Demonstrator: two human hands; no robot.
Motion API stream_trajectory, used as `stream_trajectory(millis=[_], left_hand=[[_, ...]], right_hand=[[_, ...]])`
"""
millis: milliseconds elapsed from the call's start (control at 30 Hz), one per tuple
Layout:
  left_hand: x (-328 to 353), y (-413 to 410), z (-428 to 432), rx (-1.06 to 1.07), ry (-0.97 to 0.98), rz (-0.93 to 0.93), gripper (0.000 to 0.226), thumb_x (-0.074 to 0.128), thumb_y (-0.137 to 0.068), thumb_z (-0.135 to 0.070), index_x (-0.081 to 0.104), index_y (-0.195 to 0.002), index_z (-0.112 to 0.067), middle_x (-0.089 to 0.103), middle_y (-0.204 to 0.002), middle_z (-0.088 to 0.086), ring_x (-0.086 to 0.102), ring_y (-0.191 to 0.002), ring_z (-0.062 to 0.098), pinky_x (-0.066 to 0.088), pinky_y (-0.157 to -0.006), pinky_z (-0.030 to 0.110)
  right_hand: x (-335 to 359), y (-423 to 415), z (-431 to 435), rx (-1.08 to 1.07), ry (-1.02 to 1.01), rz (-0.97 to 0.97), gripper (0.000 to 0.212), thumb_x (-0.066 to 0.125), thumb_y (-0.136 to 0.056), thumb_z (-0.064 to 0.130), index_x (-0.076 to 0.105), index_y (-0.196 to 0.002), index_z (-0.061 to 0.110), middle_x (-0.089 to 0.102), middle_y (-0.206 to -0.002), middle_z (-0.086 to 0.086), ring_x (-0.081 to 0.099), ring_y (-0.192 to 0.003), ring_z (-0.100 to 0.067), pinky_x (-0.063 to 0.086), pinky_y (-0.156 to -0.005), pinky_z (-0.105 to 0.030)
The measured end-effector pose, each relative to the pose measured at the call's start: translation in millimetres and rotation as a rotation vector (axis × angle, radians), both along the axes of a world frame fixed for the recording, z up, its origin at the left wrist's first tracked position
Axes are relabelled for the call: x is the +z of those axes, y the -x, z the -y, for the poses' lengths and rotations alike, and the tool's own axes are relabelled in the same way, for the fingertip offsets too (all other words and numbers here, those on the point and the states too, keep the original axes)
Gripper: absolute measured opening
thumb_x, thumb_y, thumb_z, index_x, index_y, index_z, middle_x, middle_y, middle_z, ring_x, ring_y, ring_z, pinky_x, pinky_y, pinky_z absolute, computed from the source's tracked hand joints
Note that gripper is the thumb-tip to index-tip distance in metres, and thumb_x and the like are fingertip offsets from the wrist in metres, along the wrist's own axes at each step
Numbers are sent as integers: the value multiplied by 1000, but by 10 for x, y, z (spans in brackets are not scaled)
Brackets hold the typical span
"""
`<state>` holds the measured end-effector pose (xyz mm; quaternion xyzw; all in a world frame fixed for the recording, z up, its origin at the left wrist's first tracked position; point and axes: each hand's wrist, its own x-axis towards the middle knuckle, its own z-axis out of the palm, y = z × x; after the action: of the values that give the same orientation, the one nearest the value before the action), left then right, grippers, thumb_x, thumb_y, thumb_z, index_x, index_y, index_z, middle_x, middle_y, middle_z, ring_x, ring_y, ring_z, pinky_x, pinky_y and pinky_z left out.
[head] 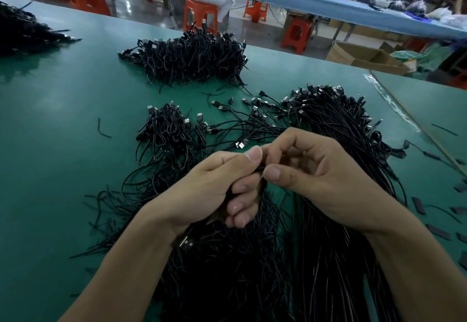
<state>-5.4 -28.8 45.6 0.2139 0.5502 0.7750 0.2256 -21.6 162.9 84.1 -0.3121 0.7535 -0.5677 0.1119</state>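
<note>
My left hand [222,188] grips a folded black USB cable [262,185], fingers curled round it; its USB plug [185,242] hangs below my wrist. My right hand [310,170] meets the left above the table, thumb and fingers pinching the same cable at its top. Most of the cable is hidden inside my hands. Under my hands lies a long bundle of straight black USB cables [336,195] running from the near edge toward the right. A small pile of coiled cables [166,129] sits just left of my hands.
A big heap of coiled cables [192,56] lies farther back on the green table [63,119], another heap [22,31] at far left. Short black ties [438,232] are scattered at right. Beyond the table are orange stools [201,16], a seated person, cardboard boxes [366,56].
</note>
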Motion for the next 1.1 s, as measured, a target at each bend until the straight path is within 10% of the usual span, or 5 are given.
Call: stream_trajectory(millis=[400,567,833,967,1100], left_hand=[[-96,101,-38,380,358,-211,60,42,-103,-46,55,-53,-15,59,-59,3,60,-61,18,48,-66,26],[-102,62,-72,273,112,82,57,33,-92,-43,63,-107,3,67,-84,27,70,-75,28,60,-63,40],[-194,108,-123,393,297,140,69,30,-99,-65,61,-61,-17,43,-46,-6,29,-34,8,21,-33,16],[-233,173,-40,624,341,33,60,35,-101,-58,48,-58,-18,41,-45,-11,30,-36,3,24,-35,11],[-274,223,16,732,335,16,63,38,-101,-57,36,-62,-7,30,-50,-8,23,-40,6,23,-36,13]], right_hand=[[-64,-27,128,-193,-302,-395,14,63,-96,20,53,-88,25,60,-75,11,55,-65,-10,42,-57,-18],[-128,-54,278,-247,-234,-509,8,64,-93,18,56,-92,17,61,-78,12,60,-77,-10,46,-64,-18],[-229,97,202,-285,-209,-298,13,66,-93,35,62,-91,22,68,-80,8,67,-75,-14,55,-70,-36],[-350,164,-39,-273,-552,-111,60,50,-73,84,64,-101,33,67,-92,12,64,-84,-2,55,-74,-19],[-536,154,-74,-219,-974,-146,49,58,-86,67,65,-114,27,61,-103,14,59,-95,-4,54,-86,-31]])
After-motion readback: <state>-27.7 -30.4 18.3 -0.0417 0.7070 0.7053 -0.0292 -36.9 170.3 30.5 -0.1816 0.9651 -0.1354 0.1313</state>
